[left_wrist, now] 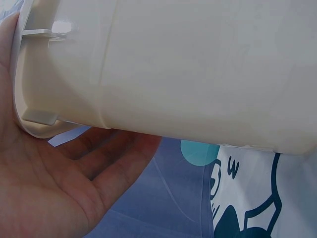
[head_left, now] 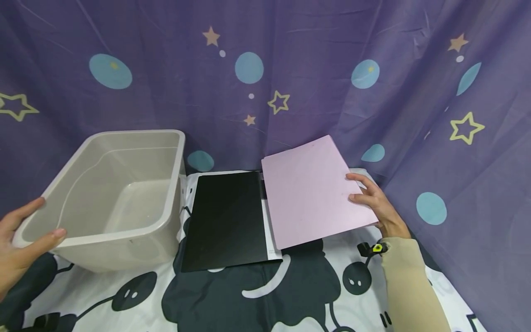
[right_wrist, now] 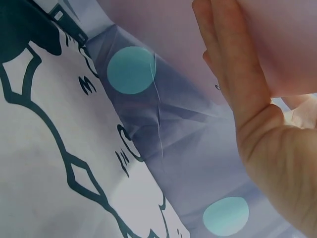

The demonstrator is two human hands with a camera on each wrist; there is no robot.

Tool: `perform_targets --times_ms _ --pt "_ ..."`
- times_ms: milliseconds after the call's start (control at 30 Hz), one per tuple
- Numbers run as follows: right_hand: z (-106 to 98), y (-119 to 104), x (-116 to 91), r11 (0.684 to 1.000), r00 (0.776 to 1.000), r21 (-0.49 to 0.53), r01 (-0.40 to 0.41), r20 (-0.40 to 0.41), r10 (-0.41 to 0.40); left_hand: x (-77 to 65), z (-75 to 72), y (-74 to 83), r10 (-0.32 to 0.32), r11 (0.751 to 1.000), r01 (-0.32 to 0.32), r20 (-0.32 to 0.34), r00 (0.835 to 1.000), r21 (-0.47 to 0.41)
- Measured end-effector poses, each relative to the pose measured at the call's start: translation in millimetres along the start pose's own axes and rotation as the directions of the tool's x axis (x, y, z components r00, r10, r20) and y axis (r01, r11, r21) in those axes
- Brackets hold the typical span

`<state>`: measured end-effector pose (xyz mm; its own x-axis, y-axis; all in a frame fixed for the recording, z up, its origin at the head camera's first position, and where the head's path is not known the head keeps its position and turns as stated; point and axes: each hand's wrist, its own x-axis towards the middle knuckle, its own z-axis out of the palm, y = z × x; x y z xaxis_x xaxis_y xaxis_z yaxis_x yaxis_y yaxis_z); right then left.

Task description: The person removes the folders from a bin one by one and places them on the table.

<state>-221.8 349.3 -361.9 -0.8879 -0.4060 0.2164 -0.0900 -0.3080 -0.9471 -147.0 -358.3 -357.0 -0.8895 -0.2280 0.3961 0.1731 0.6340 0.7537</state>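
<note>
A pale grey plastic bin [head_left: 172,203] stands upright on the left with its inside in sight. My left hand [head_left: 20,240] grips its near left corner, thumb over the rim; the left wrist view shows the fingers of that hand [left_wrist: 114,163] along the outer wall [left_wrist: 188,74]. To the right, my right hand [head_left: 379,205] holds a pink folder [head_left: 311,193] by its right edge, and the folder is tilted. Fingers of the right hand [right_wrist: 237,59] lie against its pink surface [right_wrist: 287,44]. A black folder [head_left: 226,221] lies flat between bin and pink folder, which overlaps its right side.
Under everything is a white cloth [head_left: 141,318] with dark cartoon prints. A purple curtain [head_left: 307,55] with stars and blue dots hangs close behind the bin and the folders and along the right side. A white strip [head_left: 270,240] shows at the black folder's right edge.
</note>
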Motion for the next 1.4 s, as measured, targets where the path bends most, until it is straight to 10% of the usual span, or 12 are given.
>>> perform_targets --times_ms 1400 --pt "-17.9 7.0 -9.5 0.994 0.997 -0.094 -0.048 -0.069 0.042 -7.7 0.1 16.8 -0.028 0.999 0.028 0.022 0.999 0.02"
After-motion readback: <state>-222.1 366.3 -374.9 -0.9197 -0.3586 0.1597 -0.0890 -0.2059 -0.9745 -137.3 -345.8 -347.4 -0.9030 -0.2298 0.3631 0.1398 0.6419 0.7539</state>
